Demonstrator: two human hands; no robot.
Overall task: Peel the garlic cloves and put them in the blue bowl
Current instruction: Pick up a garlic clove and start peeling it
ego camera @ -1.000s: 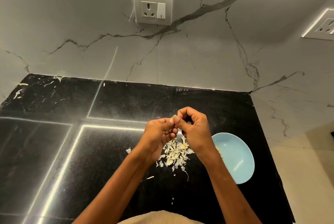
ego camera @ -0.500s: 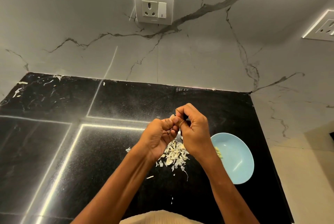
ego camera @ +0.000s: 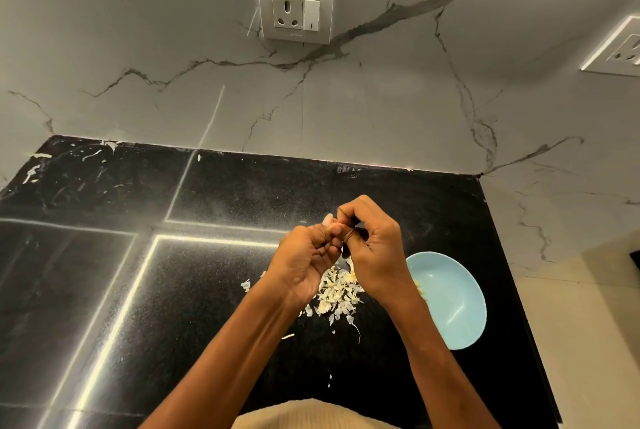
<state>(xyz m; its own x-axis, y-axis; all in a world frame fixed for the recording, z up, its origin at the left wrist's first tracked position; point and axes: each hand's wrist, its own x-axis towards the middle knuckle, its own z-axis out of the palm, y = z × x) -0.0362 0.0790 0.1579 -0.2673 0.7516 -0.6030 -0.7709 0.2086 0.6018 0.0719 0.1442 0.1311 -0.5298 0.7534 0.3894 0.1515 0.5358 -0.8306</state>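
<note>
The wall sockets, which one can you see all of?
The grey socket plate with the white switch, on the marble wall straight above the hands. The other socket plate is cut off by the picture's right edge.

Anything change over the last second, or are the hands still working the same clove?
Little changed. Both hands rose slightly off the counter and stay pressed together, left hand and right hand still pinching the same clove, whose pale tip shows above the fingers. Nothing was let go. The peel pile and blue bowl, with a few cloves at its left rim, stayed put.
</note>
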